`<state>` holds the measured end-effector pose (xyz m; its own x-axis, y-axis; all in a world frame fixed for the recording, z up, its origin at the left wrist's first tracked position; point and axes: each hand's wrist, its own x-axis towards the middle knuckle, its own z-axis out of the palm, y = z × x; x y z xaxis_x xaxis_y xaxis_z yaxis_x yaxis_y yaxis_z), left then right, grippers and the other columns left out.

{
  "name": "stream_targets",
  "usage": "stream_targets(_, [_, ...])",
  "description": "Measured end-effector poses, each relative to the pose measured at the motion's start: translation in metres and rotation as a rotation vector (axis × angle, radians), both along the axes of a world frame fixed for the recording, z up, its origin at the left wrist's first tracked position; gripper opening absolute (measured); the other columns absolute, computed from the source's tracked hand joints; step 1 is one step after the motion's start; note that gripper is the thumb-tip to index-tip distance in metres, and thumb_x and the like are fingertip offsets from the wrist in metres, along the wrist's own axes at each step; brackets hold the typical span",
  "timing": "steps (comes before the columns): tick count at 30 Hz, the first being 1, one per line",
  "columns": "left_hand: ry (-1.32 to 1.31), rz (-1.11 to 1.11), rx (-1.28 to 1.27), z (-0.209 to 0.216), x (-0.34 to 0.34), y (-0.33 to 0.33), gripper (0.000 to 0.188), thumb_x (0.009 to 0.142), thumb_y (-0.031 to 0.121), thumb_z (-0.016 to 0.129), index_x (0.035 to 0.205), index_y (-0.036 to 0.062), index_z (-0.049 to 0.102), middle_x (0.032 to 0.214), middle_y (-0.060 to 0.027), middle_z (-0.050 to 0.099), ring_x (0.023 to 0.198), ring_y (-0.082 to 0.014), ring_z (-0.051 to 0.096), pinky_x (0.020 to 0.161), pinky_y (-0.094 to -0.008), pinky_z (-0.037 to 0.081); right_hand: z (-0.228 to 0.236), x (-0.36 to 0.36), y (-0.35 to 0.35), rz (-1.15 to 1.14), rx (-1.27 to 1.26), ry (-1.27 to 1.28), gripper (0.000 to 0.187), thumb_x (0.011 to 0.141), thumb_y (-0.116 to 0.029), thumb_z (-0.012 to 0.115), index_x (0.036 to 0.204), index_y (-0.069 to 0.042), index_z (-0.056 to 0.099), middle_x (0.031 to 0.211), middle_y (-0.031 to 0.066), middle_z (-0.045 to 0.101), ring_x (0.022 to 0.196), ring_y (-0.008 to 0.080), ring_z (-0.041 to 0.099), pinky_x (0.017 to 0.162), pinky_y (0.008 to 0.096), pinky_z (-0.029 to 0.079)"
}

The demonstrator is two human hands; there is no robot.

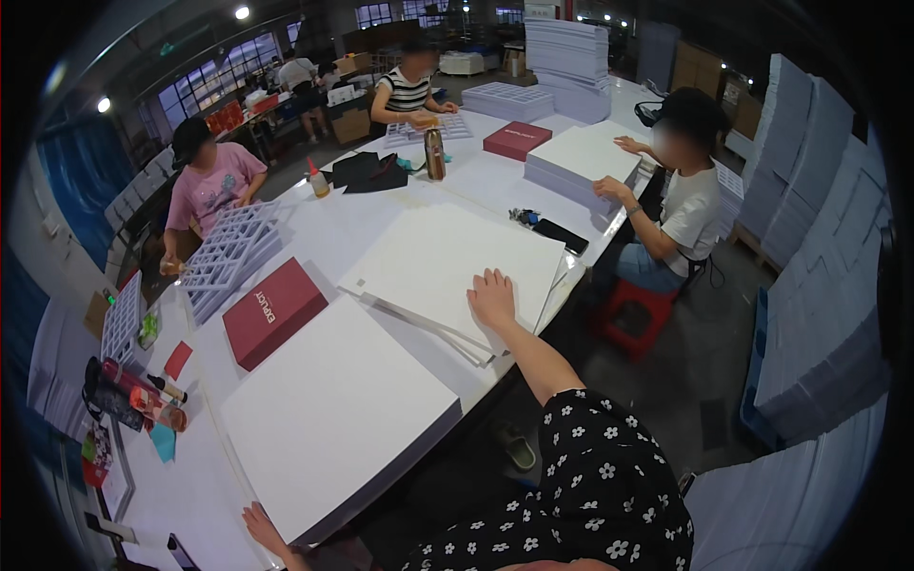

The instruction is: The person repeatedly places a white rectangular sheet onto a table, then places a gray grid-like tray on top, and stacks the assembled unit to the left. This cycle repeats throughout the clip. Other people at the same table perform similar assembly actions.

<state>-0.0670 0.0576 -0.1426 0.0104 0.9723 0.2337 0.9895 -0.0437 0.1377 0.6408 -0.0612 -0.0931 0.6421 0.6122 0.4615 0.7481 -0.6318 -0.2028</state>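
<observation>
My right hand (493,300) lies flat on the thinner pile of white sheets (428,252), fingers spread wide, closed round nothing, just resting on the top sheet close to its right side. My left hand (267,528) is down by the near left corner of the thick white stack (343,409), fingers loosely out; I can't tell whether it grips that edge. Both piles lie on the white desk (314,224) in front of me, the thinner one just beyond the thick one, out toward its far right side

As for how far along this is, I judge the thick stack to be in good order, since its top is smooth and its near side fairly even. The thinner pile looks less finished: its lower sheets stick out askew at the near edge, so it isn't squared up yet. How many sheets are left in either I can't tell

A dark red box (275,312) sits just past the thick stack, on its left. Farther along to my right, a co-worker in a white shirt (695,205) has both hands at another white stack (586,162)
</observation>
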Motion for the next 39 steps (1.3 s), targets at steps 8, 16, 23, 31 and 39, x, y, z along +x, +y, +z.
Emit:
stream_targets(8, [0.007, 0.011, 0.029, 0.005, 0.001, -0.003, 0.043, 0.097, 0.020, 0.052, 0.138, 0.0085, 0.050, 0.147, -0.0230, 0.046, 0.139, -0.0394, 0.041, 0.113, -0.0488, 0.034, 0.001, -0.002, 0.004, 0.006, 0.004, -0.007, 0.039, 0.093, -0.032, 0.059, 0.119, -0.003, 0.062, 0.131, 0.0189, 0.054, 0.132, 0.0371, 0.042, 0.109, 0.0521, 0.031])
stream_targets(16, [0.054, -0.030, 0.172, -0.020, -0.015, 0.005, 0.033, 0.100, 0.014, 0.050, 0.132, 0.0078, 0.056, 0.141, -0.0263, 0.051, 0.132, -0.0423, 0.048, 0.107, -0.0486, 0.041, 0.000, -0.003, 0.006, -0.002, -0.014, -0.044, 0.037, 0.093, -0.032, 0.057, 0.117, -0.005, 0.062, 0.130, 0.0170, 0.056, 0.130, 0.0355, 0.043, 0.106, 0.0501, 0.033])
stream_targets(23, [0.056, 0.012, 0.008, -0.007, -0.009, 0.006, 0.041, 0.098, 0.016, 0.048, 0.138, 0.0095, 0.051, 0.146, -0.0209, 0.049, 0.139, -0.0379, 0.042, 0.113, -0.0478, 0.036, -0.002, -0.002, 0.005, -0.018, -0.018, -0.059, 0.036, 0.093, -0.032, 0.057, 0.117, -0.005, 0.062, 0.129, 0.0153, 0.056, 0.129, 0.0334, 0.044, 0.105, 0.0489, 0.033])
stream_targets(31, [0.087, 0.023, 0.026, -0.020, -0.019, 0.012, 0.039, 0.099, 0.015, 0.046, 0.137, 0.0095, 0.052, 0.145, -0.0199, 0.050, 0.138, -0.0374, 0.043, 0.113, -0.0478, 0.036, 0.000, -0.003, 0.008, -0.003, -0.012, -0.048, 0.037, 0.093, -0.032, 0.058, 0.118, -0.005, 0.063, 0.130, 0.0163, 0.056, 0.130, 0.0341, 0.045, 0.106, 0.0489, 0.033])
stream_targets(39, [0.113, 0.020, 0.004, -0.010, -0.007, 0.005, 0.040, 0.099, 0.015, 0.045, 0.139, 0.0110, 0.051, 0.147, -0.0196, 0.048, 0.140, -0.0370, 0.041, 0.113, -0.0478, 0.035, -0.004, 0.002, 0.004, -0.014, 0.010, -0.040, 0.037, 0.092, -0.031, 0.057, 0.118, -0.006, 0.063, 0.130, 0.0170, 0.056, 0.130, 0.0349, 0.045, 0.107, 0.0493, 0.033])
